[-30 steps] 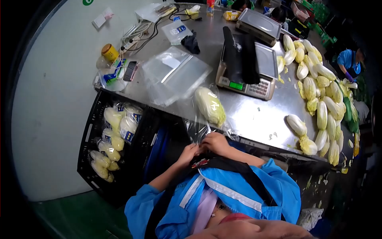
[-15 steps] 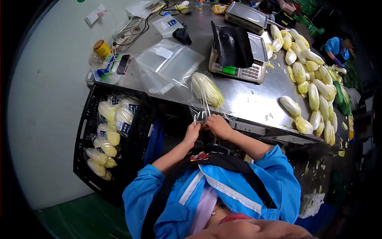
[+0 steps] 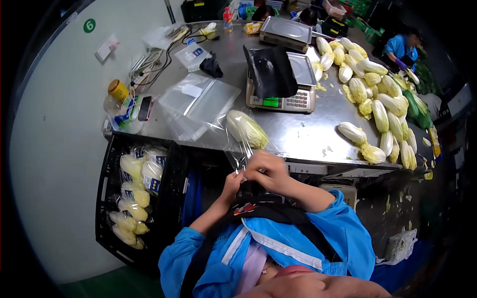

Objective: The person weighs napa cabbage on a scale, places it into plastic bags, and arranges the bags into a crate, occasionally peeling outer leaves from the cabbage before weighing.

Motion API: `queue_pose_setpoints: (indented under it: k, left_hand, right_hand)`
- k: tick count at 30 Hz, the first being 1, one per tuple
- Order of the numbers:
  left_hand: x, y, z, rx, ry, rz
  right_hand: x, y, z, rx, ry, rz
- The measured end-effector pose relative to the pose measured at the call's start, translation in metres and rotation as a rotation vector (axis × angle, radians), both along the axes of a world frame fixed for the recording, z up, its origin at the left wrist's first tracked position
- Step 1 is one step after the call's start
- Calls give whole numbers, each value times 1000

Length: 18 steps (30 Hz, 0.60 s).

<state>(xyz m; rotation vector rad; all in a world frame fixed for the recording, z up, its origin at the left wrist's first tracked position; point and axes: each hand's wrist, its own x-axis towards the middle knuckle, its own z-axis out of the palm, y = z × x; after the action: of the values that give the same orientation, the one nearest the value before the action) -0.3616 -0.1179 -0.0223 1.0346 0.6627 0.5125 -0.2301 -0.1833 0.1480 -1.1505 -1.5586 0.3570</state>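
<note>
Plastic bag holds cabbage; green wall sign reads 6

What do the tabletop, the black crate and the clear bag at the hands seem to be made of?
Tabletop: probably stainless steel, smooth with a satin sheen; it is grey with bright, blurred reflections.
Black crate: likely moulded plastic, fairly matte; its rigid walls have slots.
Clear bag: thin, glossy plastic film, by its transparency and sharp glints along creases.
</note>
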Motion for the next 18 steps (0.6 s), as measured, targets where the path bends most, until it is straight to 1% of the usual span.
queue_pose_setpoints:
  k: [2,3,5,6,7,8,10,12,14,16,18]
  left_hand:
    - [1,2,-19,-175,84,57]
    - [2,1,-19,-183,0,76]
    - [-3,9,-42,-394,-40,86]
    - [-8,12,-59,-500,-101,39]
    - [-7,8,-59,-493,-68,57]
    - [-5,6,-58,-473,-63,67]
    - [-2,3,-44,-447,-55,74]
    - [2,-1,-32,-381,19,67]
    - [5,1,-41,-351,40,61]
    - [7,0,-39,-330,65,58]
    - [10,-4,-37,-231,-2,96]
  right_hand:
    - [12,22,-99,-204,-303,-150]
    - [14,21,-128,-279,-442,-194]
    - [10,15,-165,-317,-491,-277]
    - [9,13,-165,-310,-494,-281]
    - [8,11,-162,-302,-537,-217]
    - [8,11,-160,-292,-579,-153]
    - [9,12,-163,-285,-622,-130]
    - [12,14,-164,-312,-734,-58]
    - [14,17,-163,-328,-790,-34]
    - [15,16,-158,-351,-842,-5]
    - [21,13,-155,-241,-835,46]
